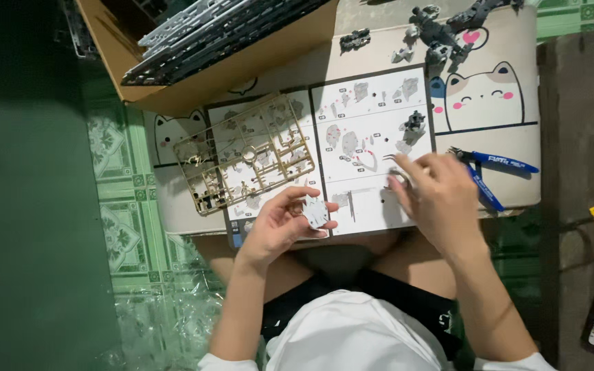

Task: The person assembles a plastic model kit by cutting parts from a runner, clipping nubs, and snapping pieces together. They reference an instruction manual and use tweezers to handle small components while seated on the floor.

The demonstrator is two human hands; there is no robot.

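Currently left hand [280,223] pinches a small white part [316,211] over the instruction sheet [372,130]; gold sprue [245,154] beyond it. Right hand [438,196], fingers curled, hides its contents; blue nippers [496,168] just right.

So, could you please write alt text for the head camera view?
The left hand holds a small white plastic model part over an open instruction booklet, while the right hand rests on its page. A tan parts frame and blue-handled nippers lie alongside.

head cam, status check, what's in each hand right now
Left hand holds a small white model part. Right hand fingertips down on the open instruction booklet. Gold parts frame lies left, blue nippers right, neither touched.
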